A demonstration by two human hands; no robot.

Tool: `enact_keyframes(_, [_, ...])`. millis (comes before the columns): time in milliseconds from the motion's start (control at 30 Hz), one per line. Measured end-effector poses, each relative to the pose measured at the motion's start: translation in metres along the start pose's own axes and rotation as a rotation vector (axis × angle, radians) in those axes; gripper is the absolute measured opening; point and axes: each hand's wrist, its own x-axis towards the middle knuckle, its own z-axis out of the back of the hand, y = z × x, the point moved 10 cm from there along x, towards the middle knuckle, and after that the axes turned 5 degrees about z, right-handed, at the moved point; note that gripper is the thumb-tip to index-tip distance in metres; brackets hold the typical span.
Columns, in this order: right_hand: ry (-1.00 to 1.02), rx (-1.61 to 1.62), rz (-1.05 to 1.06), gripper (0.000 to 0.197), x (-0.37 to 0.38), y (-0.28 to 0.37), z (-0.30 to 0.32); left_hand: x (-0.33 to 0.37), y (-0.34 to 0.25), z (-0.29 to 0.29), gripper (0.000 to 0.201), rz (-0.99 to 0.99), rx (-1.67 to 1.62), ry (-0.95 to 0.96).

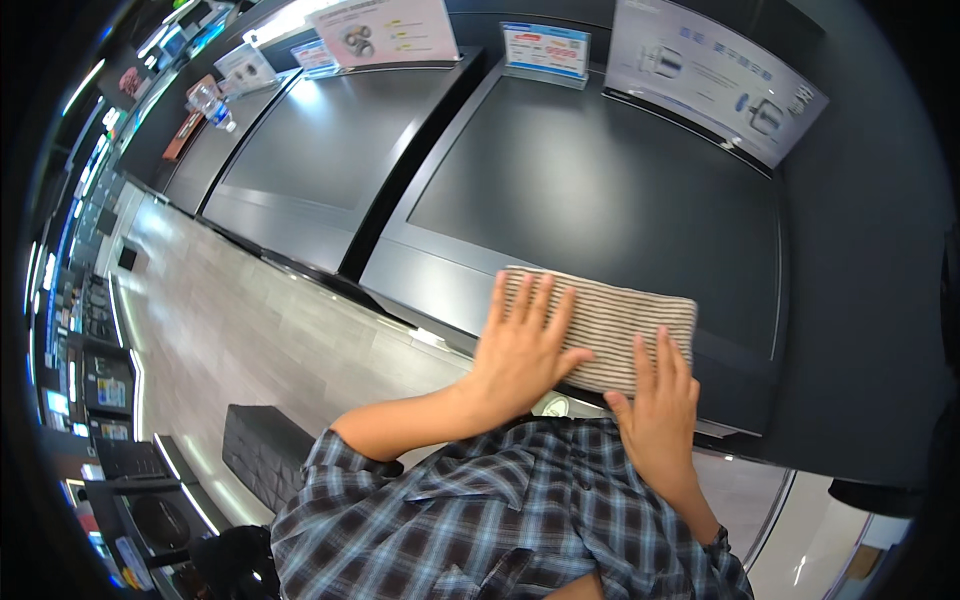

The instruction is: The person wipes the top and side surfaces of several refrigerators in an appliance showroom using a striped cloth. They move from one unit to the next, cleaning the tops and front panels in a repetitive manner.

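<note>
Plaid shirt [500,490] on you, nearest | your left hand [520,355]: flat, fingers spread wide on cloth's left part | your right hand [658,410]: fingers slightly apart, at its lower right | striped cloth [630,312]: along dark countertop's [570,170] near edge | upright sign [700,80] behind

One head view, wide fisheye, left unit of a pair worn on my head, facing down and forward over my checked shirt [500,500]. Near range, below and right of centre: my left hand [518,355], my right hand [657,408], the striped cloth [632,320]. Farther range: white display board [690,95] at upper right, pale floor [270,310] leftward, edges bowing toward a black rim.
</note>
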Motion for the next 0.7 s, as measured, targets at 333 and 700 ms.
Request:
enact_keyframes(333, [0.057,0.087,0.456,0.070,0.076,0.106,-0.030,-0.057,0.140,0.003,0.050,0.478,-0.145,-0.071])
enact_keyframes(700, [0.180,-0.013,0.478,0.073,0.145,0.108,-0.050,0.016,0.195,-0.010,0.061,0.264,-0.022,-0.024])
